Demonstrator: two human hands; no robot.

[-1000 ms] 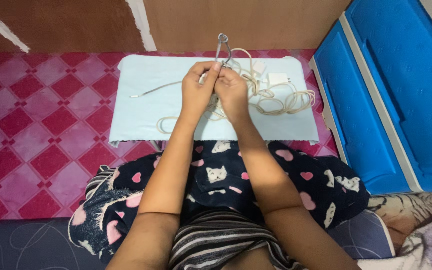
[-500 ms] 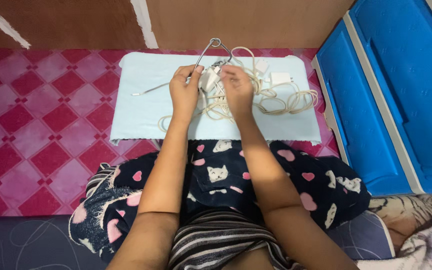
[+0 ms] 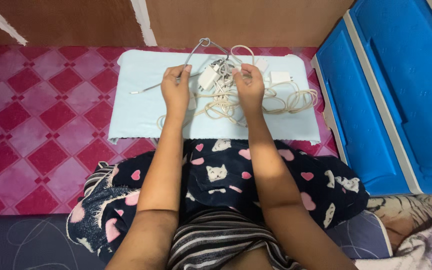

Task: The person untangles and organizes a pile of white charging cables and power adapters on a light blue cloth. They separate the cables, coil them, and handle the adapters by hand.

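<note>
A tangle of cream charging cables [image 3: 226,100] with white plug adapters lies on a pale blue cloth [image 3: 141,105]. My left hand [image 3: 176,90] pinches a thin grey cable [image 3: 201,47] that rises in a loop with a knot at its top. My right hand [image 3: 248,85] grips the other side of that cable near a white adapter [image 3: 207,77], which hangs between the two hands. One free end of the grey cable trails left across the cloth.
Another white adapter [image 3: 279,77] and coiled cream cable [image 3: 296,100] lie on the cloth's right part. A blue plastic cabinet [image 3: 396,95] stands close on the right. Red-and-pink patterned floor [image 3: 36,115] lies left, a brown wall [image 3: 251,20] behind. My crossed legs touch the cloth's near edge.
My hands have moved apart from being pressed together, stretching the grey cable between them. The knotted loop has widened and the white adapter has come up between the hands.
</note>
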